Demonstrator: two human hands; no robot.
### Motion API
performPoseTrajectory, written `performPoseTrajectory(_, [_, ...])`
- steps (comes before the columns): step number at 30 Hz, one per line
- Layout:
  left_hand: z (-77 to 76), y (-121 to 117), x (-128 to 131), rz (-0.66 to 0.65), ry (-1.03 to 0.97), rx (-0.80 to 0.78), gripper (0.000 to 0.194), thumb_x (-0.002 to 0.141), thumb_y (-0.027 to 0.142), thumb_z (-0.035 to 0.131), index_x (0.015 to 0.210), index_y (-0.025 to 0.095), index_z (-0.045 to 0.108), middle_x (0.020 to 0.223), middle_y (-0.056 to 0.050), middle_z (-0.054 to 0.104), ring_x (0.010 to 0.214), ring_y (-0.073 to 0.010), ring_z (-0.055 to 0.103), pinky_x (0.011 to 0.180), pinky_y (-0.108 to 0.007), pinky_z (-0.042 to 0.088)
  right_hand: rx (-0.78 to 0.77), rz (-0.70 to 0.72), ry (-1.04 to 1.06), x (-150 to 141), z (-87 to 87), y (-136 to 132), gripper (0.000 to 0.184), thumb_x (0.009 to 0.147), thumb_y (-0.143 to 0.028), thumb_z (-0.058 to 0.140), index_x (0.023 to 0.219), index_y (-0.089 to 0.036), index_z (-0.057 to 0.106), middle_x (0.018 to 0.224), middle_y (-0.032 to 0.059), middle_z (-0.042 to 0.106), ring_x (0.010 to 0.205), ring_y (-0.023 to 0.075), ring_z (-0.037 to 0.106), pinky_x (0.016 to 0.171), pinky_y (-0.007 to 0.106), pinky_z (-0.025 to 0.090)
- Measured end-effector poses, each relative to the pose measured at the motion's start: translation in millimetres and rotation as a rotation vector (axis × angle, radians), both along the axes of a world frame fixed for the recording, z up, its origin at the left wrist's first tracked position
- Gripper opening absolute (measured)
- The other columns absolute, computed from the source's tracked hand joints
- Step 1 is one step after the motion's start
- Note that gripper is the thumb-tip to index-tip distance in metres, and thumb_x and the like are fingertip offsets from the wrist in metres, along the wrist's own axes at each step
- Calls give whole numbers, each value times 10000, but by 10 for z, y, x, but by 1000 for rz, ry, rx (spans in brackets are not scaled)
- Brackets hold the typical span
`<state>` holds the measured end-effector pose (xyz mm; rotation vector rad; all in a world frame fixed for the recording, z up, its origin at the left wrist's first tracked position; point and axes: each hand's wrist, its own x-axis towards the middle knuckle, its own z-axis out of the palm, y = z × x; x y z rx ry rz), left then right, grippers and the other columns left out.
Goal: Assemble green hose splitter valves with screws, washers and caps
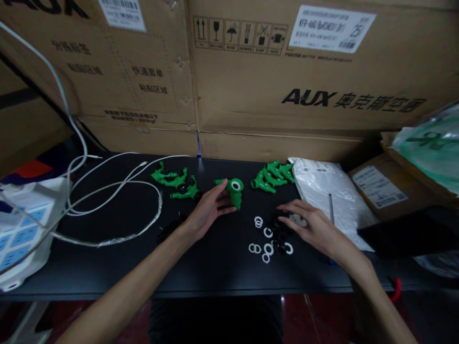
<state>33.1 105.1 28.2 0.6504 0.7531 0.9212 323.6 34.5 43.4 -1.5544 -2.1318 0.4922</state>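
My left hand point(211, 208) is closed around a green plastic branched pipe fitting point(235, 197), lifted above the dark table. A white ring point(235, 185) sits in the fitting's round opening, which faces up. Further right, my right hand point(304, 220) has its fingertips curled about a small black part point(280, 219); its exact shape is lost against the dark surface. Below those fingers lie more black pieces point(279, 246) and several loose white rings point(268, 249). Another pale piece shows partly under the right palm.
Assembled-looking green fittings point(174, 180) with black parts lie at left, and plain green fittings point(272, 176) at back right. A white plastic bag point(322, 186) with a pen point(331, 208) is at right. White cables point(118, 184) and a power strip point(32, 229) occupy the left. Cardboard boxes point(244, 105) wall the back.
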Motion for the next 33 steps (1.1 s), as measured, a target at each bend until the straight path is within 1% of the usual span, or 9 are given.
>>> performPoseTrajectory(4, [-14,8,-2,-6,7,-30,332,860,487,760,996,186,732,1023,-70,741,850,-174,694,760,-309,590,10,63,-176,43,-162,-68,305,932,-348,668,1201,-220,732,1090,106,686,994,255,683,896,435,598])
performPoseTrajectory(8, [-9,7,-5,-33,36,-35,359,881,498,734,1028,170,729,1046,-87,731,866,-188,683,755,-312,582,32,52,-194,70,-304,-22,275,881,-228,695,1148,-199,752,1026,110,680,936,259,674,841,428,612])
performPoseTrajectory(11, [8,-1,-4,-46,53,-29,392,863,530,742,1019,170,731,1042,-87,721,850,-189,673,727,-307,569,52,57,-187,80,-326,6,208,865,-205,702,1064,-186,761,1001,112,675,912,258,678,821,422,618])
performPoseTrajectory(16, [11,-9,-1,-26,104,-15,448,831,595,747,994,177,728,1016,-65,707,807,-159,650,646,-248,496,36,66,-78,-87,-20,12,229,955,-327,637,1143,-212,697,1154,103,693,1042,248,698,929,425,594])
performPoseTrajectory(20, [-13,-12,1,-53,147,42,487,855,633,698,1011,173,723,985,-60,693,806,-140,619,604,-215,419,-56,58,226,-402,259,162,263,945,-341,653,1181,-225,665,1045,57,743,905,191,728,850,353,611])
performPoseTrajectory(23, [-21,-18,2,-57,187,93,513,854,651,685,1036,173,722,970,-61,691,802,-138,599,592,-212,378,-58,121,407,-604,312,372,264,919,-299,673,1172,-223,677,985,41,706,843,153,705,787,293,599])
performPoseTrajectory(28, [-8,-18,-12,-35,248,142,515,850,660,678,1050,186,702,896,-27,662,727,-117,541,554,-213,301,12,147,537,-764,136,589,249,901,-245,684,1150,-236,695,1172,66,649,840,116,657,764,257,576])
performPoseTrajectory(30, [5,-14,-18,-9,299,147,507,827,658,702,1020,190,685,843,0,629,682,-109,510,542,-217,280,3,131,552,-798,32,587,304,905,-247,690,1208,-239,662,1140,61,671,826,115,654,793,265,583])
performPoseTrajectory(33, [31,-7,-15,34,364,137,469,790,600,770,975,184,659,848,8,630,720,-118,539,606,-222,347,4,99,552,-839,-91,545,338,906,-248,700,1232,-224,614,991,36,698,776,124,664,806,286,600])
